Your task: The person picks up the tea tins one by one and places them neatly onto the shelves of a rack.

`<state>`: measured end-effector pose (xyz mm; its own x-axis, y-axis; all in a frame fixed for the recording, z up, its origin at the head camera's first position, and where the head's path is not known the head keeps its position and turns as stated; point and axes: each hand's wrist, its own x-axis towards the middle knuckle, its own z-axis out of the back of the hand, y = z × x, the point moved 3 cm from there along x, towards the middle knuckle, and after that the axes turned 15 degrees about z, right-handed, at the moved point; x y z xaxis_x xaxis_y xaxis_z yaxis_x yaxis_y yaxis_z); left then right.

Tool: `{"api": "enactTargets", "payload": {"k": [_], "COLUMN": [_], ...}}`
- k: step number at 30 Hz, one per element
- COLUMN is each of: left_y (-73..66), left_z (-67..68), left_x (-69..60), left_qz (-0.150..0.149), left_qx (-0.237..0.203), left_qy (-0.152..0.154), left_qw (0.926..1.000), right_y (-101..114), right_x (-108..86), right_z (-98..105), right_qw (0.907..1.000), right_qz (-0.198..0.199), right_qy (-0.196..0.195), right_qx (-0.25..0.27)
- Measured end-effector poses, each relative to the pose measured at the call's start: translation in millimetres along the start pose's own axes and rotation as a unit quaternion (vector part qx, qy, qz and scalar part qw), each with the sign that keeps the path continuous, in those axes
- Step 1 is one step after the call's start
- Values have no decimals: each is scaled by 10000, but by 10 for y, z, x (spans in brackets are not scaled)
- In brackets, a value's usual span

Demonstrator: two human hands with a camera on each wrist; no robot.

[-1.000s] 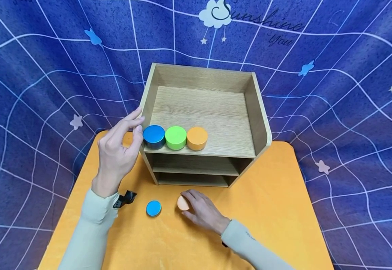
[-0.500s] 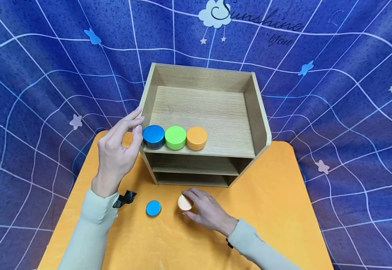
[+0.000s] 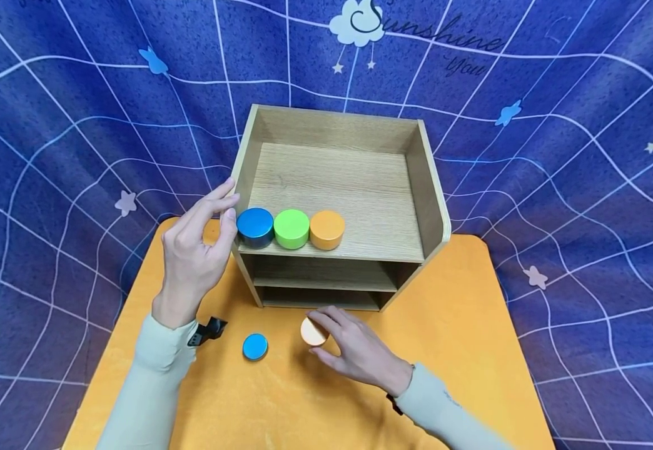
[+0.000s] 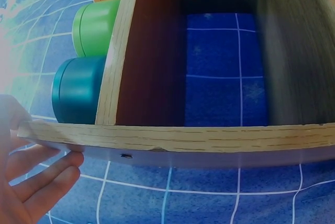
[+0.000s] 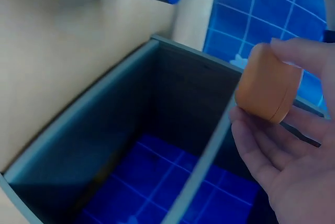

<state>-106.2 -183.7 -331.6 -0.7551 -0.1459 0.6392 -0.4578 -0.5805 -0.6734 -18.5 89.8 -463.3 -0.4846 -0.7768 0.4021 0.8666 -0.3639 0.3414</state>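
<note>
In the head view, my right hand (image 3: 354, 350) holds a small round orange canister (image 3: 312, 332) just in front of the wooden shelf (image 3: 326, 169). The right wrist view shows the same canister (image 5: 267, 85) tilted between thumb and fingers. My left hand (image 3: 194, 256) grips the front of the shelf's left side panel, its fingers (image 4: 52, 182) on the outer face. Beside that panel, a dark blue canister (image 3: 256, 226), a green canister (image 3: 291, 229) and another orange canister (image 3: 327, 229) stand in a row along the top board's front edge.
A smaller blue canister (image 3: 255, 347) stands on the orange tabletop (image 3: 445, 350), left of my right hand. Below the top board the shelf has two open compartments (image 3: 323, 275). A blue patterned curtain (image 3: 135, 112) surrounds the table at the back and sides.
My right hand has moved slightly right and toward the shelf, bringing the orange canister along. My left hand and the row of canisters have stayed in place.
</note>
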Motion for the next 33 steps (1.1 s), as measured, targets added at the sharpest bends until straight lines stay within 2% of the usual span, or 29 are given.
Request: {"api": "enactTargets", "payload": {"k": [6, 16, 33], "left_y": [2, -2, 6], "left_z": [-6, -3, -2], "left_x": [1, 1, -3], "left_qz": [-13, -20, -3], "left_qx": [-1, -33, -9], "left_qy": [-2, -27, -17], "left_qw": [10000, 10000, 10000], "right_y": [57, 187, 229], "right_x": [19, 69, 168], "right_z": [215, 573, 1156], "right_qw": [9995, 9972, 9937], "right_qz": [203, 518, 623], "right_qy": [-230, -425, -851], "right_qx": [1, -344, -388]}}
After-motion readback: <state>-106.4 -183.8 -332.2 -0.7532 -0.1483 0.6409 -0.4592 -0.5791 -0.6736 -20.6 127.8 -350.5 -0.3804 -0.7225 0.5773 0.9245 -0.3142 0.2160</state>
